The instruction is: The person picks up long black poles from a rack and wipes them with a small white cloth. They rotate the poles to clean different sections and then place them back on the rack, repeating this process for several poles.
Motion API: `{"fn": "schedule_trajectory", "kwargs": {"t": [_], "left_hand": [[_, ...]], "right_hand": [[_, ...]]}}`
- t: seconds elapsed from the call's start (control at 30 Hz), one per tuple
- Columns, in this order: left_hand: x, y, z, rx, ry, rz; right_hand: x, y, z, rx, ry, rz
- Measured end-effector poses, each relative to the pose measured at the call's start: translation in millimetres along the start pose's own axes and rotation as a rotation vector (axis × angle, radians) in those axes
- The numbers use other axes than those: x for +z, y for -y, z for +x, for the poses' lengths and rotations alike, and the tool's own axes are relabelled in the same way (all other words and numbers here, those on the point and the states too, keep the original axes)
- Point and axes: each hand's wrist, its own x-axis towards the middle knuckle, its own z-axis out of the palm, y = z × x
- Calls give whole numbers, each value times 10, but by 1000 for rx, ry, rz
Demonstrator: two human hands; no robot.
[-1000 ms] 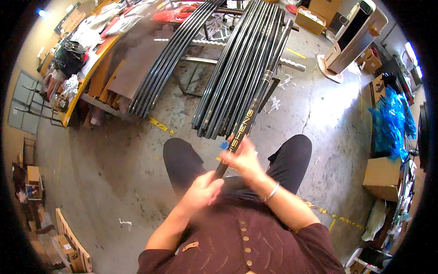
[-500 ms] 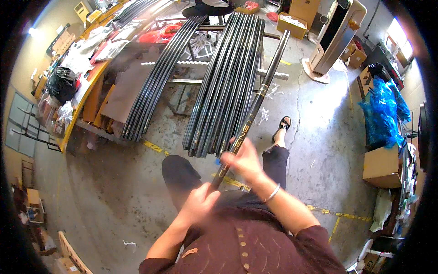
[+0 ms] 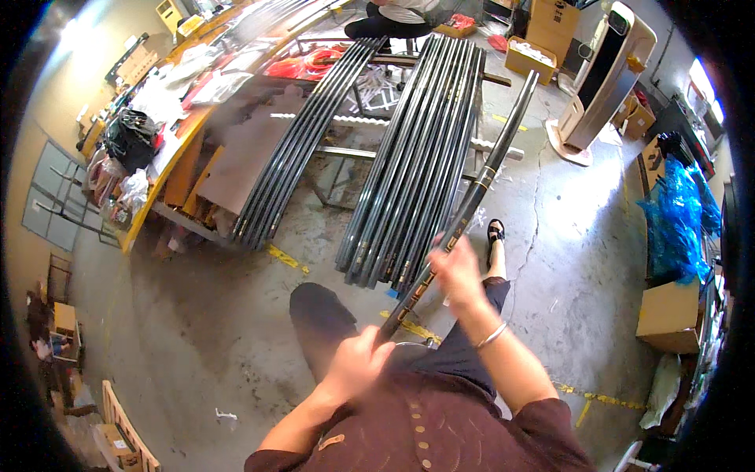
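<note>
A long black fishing rod [image 3: 481, 185] with gold lettering and gold rings slants across in front of me, its far end up and to the right. My left hand [image 3: 359, 363] is closed round its near end, close to my shirt. Farther up the shaft, my right hand [image 3: 458, 271] wraps round it, blurred a little by motion and with a bangle at the wrist. Just left of the rod lies a thick row of similar black rods [image 3: 413, 169] on a metal rack. A smaller row of black rods [image 3: 308, 145] rests farther left.
A yellow-edged workbench [image 3: 182, 145] piled with plastic bags runs along the left. To the right stand a tall white appliance [image 3: 602, 86], blue plastic wrap [image 3: 675, 212] and a cardboard box [image 3: 668, 315]. Another person [image 3: 393, 17] sits beyond the rack.
The whole view has shifted, so the surroundings appear farther right and lower. My right hand has moved slightly right with the rod, whose lettering now looks turned. Both hands still hold it.
</note>
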Motion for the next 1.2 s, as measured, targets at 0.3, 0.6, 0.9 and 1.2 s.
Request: {"fn": "schedule_trajectory", "kwargs": {"t": [0.3,0.6,0.9,1.2], "left_hand": [[24,7,8,24,-95,-41],[-23,97,-186,27,-90,24],[-30,126,-33,15,-135,-55],[-127,62,-24,-186,176,-597]], "right_hand": [[229,-468,-232,-33,192,-157],[-65,237,563,-239,-114,92],[366,-535,-397,-78,380,-224],[235,171,239,-176,88,-10]]}}
